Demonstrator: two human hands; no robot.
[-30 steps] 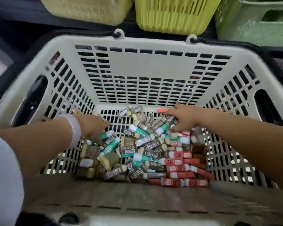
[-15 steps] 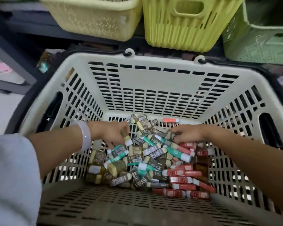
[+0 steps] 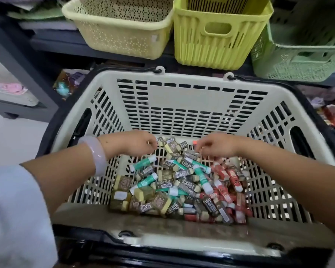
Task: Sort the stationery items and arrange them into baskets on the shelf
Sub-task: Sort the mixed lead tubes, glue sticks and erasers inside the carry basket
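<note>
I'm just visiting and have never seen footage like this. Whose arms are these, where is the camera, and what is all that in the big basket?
No machine here: a person wears a camera on the head, looking down at their own arms. The left hand, with a pale bangle on its wrist, and the right hand reach into a beige shopping basket. In it lies a heap of small stationery: teal-wrapped erasers, red-wrapped erasers and brown 2B erasers. Both hands pick at the pile with curled fingers; what each grip holds is too small to tell. Behind, on a shelf, stand a pale yellow basket, a lime basket and a green basket.

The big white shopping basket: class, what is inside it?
Inside the white shopping basket lies a heap of small wrapped erasers, green, brown and red. Both hands reach into its far end. Lower layers are covered; the count cannot be told.
</note>
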